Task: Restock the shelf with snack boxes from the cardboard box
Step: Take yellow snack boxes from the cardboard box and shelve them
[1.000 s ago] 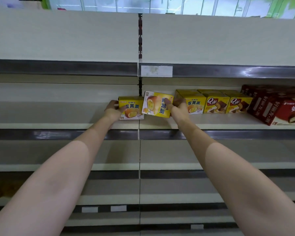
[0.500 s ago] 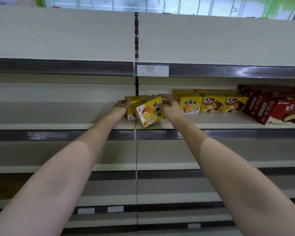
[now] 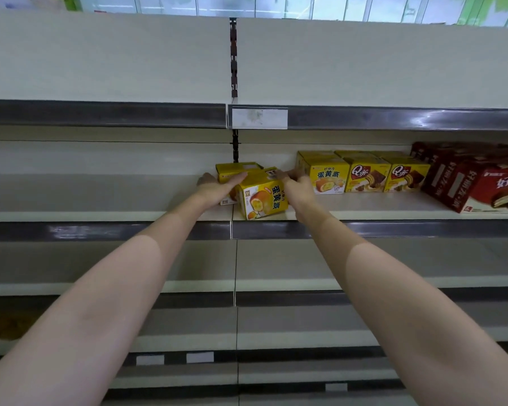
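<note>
A long store shelf (image 3: pixel 100 215), one of several tiers, carries stock only on its right half: dark red snack boxes (image 3: pixel 481 183) at the right end, then two yellow-and-brown boxes (image 3: pixel 367 178), then an upright yellow egg-pie box (image 3: pixel 329 177). Its left half and the tiers below hold almost nothing. At the shelf's middle, by the front edge, the person's arms reach in to a yellow snack box (image 3: pixel 263 199) standing on end, its print sideways and slightly askew, just in front of a second yellow box (image 3: pixel 238 169) lying behind it. The left hand (image 3: pixel 217 189) lies with straight fingers across the rear box's top and against the front box; the right hand (image 3: pixel 298 190) curls round the front box's right side, holding it. The cardboard box is out of view. Restocking looks to be at an early stage: a short row placed, the front box apparently yet to be squared up, and long stretches of shelf left to fill.
</note>
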Tool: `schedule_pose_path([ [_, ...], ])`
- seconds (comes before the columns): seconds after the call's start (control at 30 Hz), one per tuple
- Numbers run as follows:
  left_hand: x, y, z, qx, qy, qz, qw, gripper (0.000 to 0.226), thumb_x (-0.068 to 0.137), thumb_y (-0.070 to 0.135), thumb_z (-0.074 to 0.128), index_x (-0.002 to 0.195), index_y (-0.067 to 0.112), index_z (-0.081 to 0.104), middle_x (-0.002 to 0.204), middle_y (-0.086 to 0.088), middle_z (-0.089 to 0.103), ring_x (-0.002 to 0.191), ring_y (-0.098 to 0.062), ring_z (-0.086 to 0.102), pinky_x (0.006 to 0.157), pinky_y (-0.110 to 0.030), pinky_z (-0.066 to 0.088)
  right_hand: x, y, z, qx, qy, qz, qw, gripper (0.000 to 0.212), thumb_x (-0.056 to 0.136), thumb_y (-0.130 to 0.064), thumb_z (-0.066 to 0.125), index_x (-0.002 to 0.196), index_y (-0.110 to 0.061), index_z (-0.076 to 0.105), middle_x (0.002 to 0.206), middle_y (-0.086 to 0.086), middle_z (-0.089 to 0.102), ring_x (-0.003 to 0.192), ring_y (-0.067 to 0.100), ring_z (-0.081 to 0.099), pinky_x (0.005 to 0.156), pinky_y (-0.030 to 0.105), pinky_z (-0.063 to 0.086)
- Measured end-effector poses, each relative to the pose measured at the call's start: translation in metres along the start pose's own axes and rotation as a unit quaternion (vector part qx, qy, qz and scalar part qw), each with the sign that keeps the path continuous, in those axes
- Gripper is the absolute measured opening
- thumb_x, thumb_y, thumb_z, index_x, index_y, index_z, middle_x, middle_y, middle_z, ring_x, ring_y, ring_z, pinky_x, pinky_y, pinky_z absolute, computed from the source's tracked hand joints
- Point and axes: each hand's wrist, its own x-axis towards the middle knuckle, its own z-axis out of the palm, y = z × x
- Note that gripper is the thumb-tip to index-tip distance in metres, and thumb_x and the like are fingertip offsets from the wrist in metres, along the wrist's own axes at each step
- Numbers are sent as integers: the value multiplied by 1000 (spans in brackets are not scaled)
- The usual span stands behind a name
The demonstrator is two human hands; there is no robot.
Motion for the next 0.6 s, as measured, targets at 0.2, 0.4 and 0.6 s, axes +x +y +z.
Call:
schedule_pose_path([
  [0.2,-5,4,0,51,-35,33,998,77,91,76,31,81,6,61,78,-16,69,59,-24,63,56,-32,53,-2,0,2,107,-13,23,994,9,88,-12,68,91,-18,62,90,1,66,89,21,63,84,38,52],
  [0.4,-20,10,7,-25,-98,50,994,74,98,63,32,107,-4,62,89,-24,68,76,-36,68,73,-40,59,-3,-6,3,240,-4,25,971,43,73,24,42,85,-10,65,84,5,67,82,22,64,69,30,51],
  [0.6,-26,9,-1,-219,-125,6,968,43,98,34,58,129,5,50,107,-22,71,96,-34,71,78,-48,60,-8,-12,0,255,13,43,966,44,80,22,31,78,-10,61,90,9,69,74,17,67,53,22,45],
])
